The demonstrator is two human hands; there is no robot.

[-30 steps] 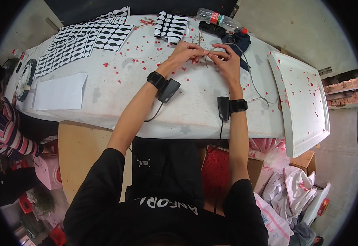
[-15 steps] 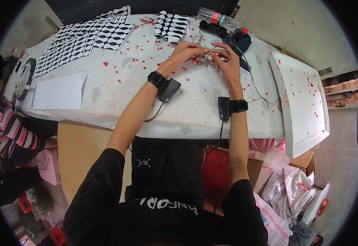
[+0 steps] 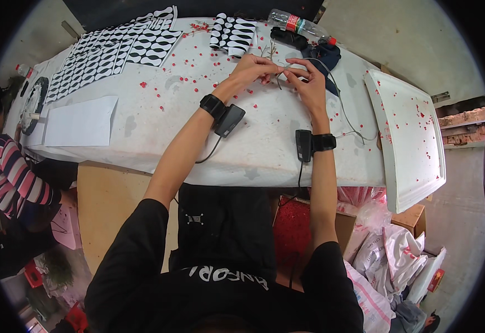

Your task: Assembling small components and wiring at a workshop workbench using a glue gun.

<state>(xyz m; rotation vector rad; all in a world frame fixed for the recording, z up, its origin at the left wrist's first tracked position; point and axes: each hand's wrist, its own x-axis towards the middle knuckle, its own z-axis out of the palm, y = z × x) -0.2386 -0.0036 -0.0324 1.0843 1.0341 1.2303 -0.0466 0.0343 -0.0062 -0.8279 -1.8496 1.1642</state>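
Over the far middle of the white-covered table [image 3: 159,150], my left hand [image 3: 252,69] and my right hand [image 3: 309,79] meet fingertip to fingertip. Both are pinched on a thin stem. Its small greenish-brown sprig [image 3: 271,51] sticks up beyond my left fingers, and a thin end hangs below the pinch. My fingertips hide the stem's middle. Small red berries [image 3: 196,90] lie scattered on the tabletop around my left hand. A berry twig [image 3: 201,26] rests farther back.
Black-and-white patterned sheets [image 3: 95,61] and a white sheet [image 3: 81,122] cover the left side. A plastic bottle [image 3: 287,21], dark cloth [image 3: 327,55] and cable [image 3: 340,100] lie back right. A white tray [image 3: 412,144] with berries stands right. Another person [image 3: 17,172] sits at left.
My hands stay nearly in place, still pinching the stem; its hanging end has shifted slightly. The person at the left has moved a little.
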